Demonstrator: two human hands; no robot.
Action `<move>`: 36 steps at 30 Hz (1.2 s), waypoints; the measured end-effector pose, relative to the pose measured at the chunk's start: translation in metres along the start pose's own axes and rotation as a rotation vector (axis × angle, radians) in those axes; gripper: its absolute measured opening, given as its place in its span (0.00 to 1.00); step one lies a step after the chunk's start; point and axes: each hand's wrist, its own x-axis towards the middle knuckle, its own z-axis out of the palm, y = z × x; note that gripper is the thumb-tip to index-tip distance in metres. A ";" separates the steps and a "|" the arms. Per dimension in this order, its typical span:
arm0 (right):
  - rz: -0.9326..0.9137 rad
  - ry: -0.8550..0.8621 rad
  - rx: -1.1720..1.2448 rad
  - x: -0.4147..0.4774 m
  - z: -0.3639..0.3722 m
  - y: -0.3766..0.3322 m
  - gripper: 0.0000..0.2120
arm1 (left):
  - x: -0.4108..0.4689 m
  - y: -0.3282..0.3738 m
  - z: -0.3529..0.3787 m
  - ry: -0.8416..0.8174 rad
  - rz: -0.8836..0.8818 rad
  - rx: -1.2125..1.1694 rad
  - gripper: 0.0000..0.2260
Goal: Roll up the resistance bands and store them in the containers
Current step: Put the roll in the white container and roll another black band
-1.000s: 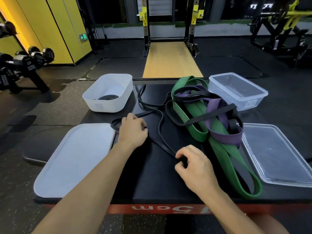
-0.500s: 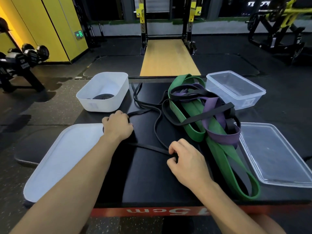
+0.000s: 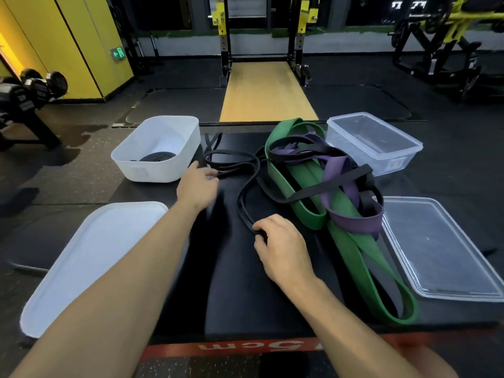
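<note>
Gym surface (image 3: 245, 296) – my right hand (image 3: 283, 246) pinches the thin black band (image 3: 245, 186) snaking toward the white tub (image 3: 152, 170); left hand (image 3: 197, 186) blurred, grip unclear. Tugging might drag the green band (image 3: 282, 184) – they look snagged.

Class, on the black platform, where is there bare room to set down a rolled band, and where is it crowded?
Bare: on the platform, the near strip between the left forearm and right forearm, by the red edge; also the white lid and clear lid. Crowded: the middle and right, where the thin black band, green band and purple band tangle.
</note>
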 end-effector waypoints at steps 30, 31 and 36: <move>-0.135 -0.233 0.347 -0.038 -0.014 0.005 0.16 | -0.198 -0.037 -0.010 -0.180 0.512 0.049 0.11; -0.134 -0.196 0.307 -0.038 -0.014 0.006 0.15 | -0.196 -0.038 -0.009 -0.171 0.508 0.052 0.09; -0.246 -0.165 0.118 -0.042 -0.016 0.007 0.16 | -0.194 -0.038 -0.006 -0.113 0.419 0.020 0.05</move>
